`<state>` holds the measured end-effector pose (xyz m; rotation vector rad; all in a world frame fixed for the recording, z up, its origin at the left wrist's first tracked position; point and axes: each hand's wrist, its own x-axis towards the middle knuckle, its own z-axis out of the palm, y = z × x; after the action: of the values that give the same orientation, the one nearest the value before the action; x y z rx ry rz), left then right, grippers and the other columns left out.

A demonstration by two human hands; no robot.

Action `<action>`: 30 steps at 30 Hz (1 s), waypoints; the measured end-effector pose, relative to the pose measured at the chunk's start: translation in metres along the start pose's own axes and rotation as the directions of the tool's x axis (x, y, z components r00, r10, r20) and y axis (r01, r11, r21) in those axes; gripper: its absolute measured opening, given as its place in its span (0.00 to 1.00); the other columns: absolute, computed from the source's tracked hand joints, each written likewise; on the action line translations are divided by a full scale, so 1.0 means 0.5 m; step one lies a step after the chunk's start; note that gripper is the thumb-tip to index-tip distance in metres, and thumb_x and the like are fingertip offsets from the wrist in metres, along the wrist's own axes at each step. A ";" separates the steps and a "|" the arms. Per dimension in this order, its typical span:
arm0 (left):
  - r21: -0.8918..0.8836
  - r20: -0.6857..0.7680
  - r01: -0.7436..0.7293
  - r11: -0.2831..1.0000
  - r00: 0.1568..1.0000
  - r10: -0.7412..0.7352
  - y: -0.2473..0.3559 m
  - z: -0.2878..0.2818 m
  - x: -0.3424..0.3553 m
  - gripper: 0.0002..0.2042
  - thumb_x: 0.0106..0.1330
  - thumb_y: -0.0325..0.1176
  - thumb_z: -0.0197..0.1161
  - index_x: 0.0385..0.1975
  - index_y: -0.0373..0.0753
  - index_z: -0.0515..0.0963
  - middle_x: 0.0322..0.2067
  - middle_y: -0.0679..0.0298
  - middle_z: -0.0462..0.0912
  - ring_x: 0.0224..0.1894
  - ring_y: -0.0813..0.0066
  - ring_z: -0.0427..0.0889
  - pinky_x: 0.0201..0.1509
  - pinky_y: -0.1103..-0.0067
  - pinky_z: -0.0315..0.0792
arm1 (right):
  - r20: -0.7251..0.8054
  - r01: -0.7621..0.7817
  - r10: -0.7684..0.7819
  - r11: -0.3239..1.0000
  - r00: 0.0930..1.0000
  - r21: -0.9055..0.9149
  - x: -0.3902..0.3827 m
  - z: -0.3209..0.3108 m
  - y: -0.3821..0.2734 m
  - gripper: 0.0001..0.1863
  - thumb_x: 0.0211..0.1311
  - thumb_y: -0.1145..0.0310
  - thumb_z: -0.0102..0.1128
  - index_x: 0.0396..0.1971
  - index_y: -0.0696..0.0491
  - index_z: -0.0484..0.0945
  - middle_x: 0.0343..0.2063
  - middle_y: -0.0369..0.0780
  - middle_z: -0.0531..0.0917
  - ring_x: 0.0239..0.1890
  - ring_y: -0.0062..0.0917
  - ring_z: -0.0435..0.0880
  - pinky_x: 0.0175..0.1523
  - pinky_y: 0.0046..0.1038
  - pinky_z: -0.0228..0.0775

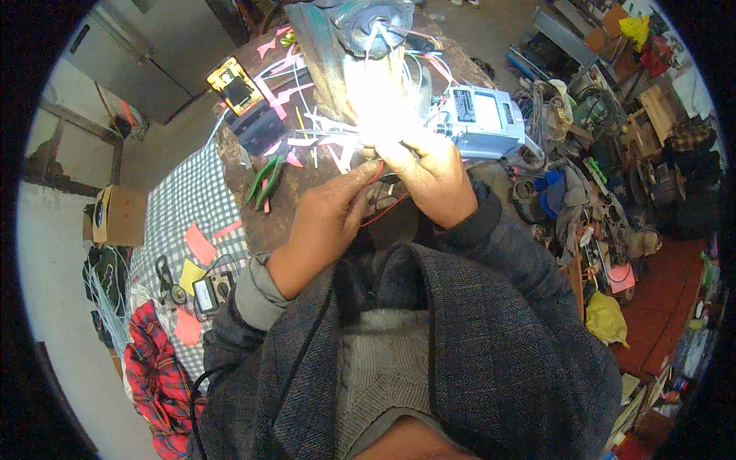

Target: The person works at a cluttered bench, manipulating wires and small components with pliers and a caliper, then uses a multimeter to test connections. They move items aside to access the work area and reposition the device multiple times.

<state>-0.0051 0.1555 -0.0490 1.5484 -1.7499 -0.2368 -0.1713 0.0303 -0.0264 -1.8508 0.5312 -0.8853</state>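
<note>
**Glare hides the fingertips on a thin red wire**

The bare left hand (330,211) appears to pinch a thin red wire (378,173) between thumb and forefinger, at the centre of the frame. The bare right hand (441,182) meets it there, but a white glare bleaches its fingertips, so I cannot tell whether they grip anything.

That glare is probably the chief hazard: a strand could be missed, nicked or wrongly paired. So fine a wire might also slip or snap if pulled hard. The loose, narrow white strips (330,136) just left of the hands could tangle with it, and a sleeve might snag the green-handled pliers (264,181).

Right of the glare sits a boxy, smooth blue-grey metal housing (484,123); at top centre, a round, dark, dull-metal disc (376,27). The brown tabletop (295,201) looks rough and stained, against soft black-and-white checked cloth (172,199) at left.
</note>
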 end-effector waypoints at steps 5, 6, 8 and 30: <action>-0.067 0.057 -0.009 0.998 0.998 0.012 0.005 -0.004 -0.001 0.19 0.64 0.20 0.66 0.57 0.37 0.82 0.45 0.48 0.88 0.43 0.54 0.90 0.46 0.70 0.82 | 0.088 -0.183 0.161 0.898 0.983 0.401 0.000 -0.002 -0.029 0.16 0.75 0.67 0.58 0.55 0.61 0.82 0.39 0.41 0.89 0.39 0.20 0.86 0.46 0.25 0.79; -0.058 0.090 0.015 0.998 0.996 -0.010 0.007 -0.005 0.000 0.21 0.63 0.19 0.65 0.57 0.37 0.81 0.45 0.48 0.88 0.42 0.57 0.90 0.46 0.71 0.82 | 0.096 -0.167 0.140 0.903 0.985 0.397 -0.002 -0.005 -0.037 0.17 0.74 0.68 0.59 0.56 0.62 0.81 0.39 0.41 0.89 0.40 0.19 0.85 0.46 0.24 0.79; -0.114 0.116 0.083 0.990 0.991 -0.070 0.013 -0.009 0.003 0.19 0.66 0.20 0.63 0.57 0.37 0.81 0.44 0.52 0.89 0.41 0.62 0.90 0.45 0.72 0.82 | 0.088 -0.145 0.121 0.924 0.989 0.355 -0.005 -0.011 -0.052 0.19 0.73 0.69 0.61 0.59 0.62 0.79 0.39 0.41 0.89 0.40 0.19 0.86 0.46 0.23 0.79; -0.593 0.174 0.450 0.668 0.882 -0.439 0.020 -0.036 0.081 0.08 0.70 0.30 0.65 0.39 0.31 0.86 0.28 0.65 0.87 0.27 0.83 0.81 0.32 0.83 0.73 | 0.215 0.466 -0.439 0.615 0.872 -0.636 -0.013 -0.038 0.018 0.14 0.62 0.65 0.69 0.46 0.53 0.84 0.37 0.46 0.88 0.37 0.39 0.87 0.43 0.38 0.79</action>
<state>0.0004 0.1272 -0.0136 1.4254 -1.0828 -0.9782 -0.1899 0.0198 -0.0318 -2.7611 0.3775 -1.0703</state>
